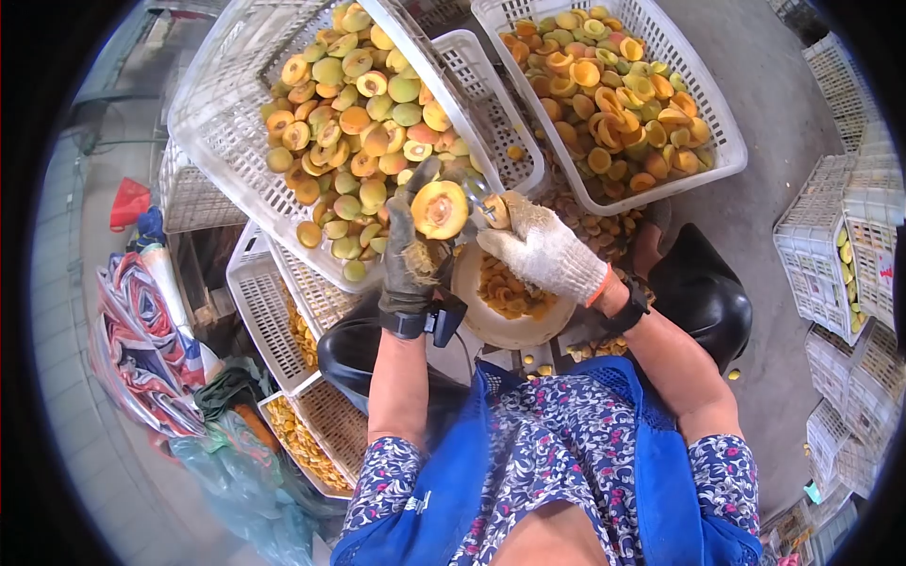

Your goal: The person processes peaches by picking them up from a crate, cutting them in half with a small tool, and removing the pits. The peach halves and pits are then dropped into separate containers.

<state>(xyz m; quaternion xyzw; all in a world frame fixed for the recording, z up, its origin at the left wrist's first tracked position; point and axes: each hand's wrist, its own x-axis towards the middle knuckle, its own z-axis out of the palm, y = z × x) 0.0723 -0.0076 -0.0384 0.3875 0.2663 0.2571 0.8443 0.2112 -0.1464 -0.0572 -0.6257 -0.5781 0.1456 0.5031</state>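
My left hand [411, 247], in a dark, dirty glove, grips a halved yellow peach [440, 209] with its cut face and brown pit showing. My right hand [547, 247] wears a white knit glove and is closed around the wooden handle of a pitting tool [492, 208]. The tool's metal end points toward the peach half, right beside its edge. Below both hands sits a pale round basin [469, 316] with orange peach pieces [514, 291] in it. Close past my left hand, a tilted white crate [226, 184] holds many halved peaches [363, 123], some with pits.
Another white crate [722, 141] at the upper right holds hollowed peach halves [613, 104]. More crates [253, 283] with orange pieces stand at the left, near plastic bags [250, 486]. Stacked crates [812, 217] line the right side. Small yellow bits lie on the floor by the basin.
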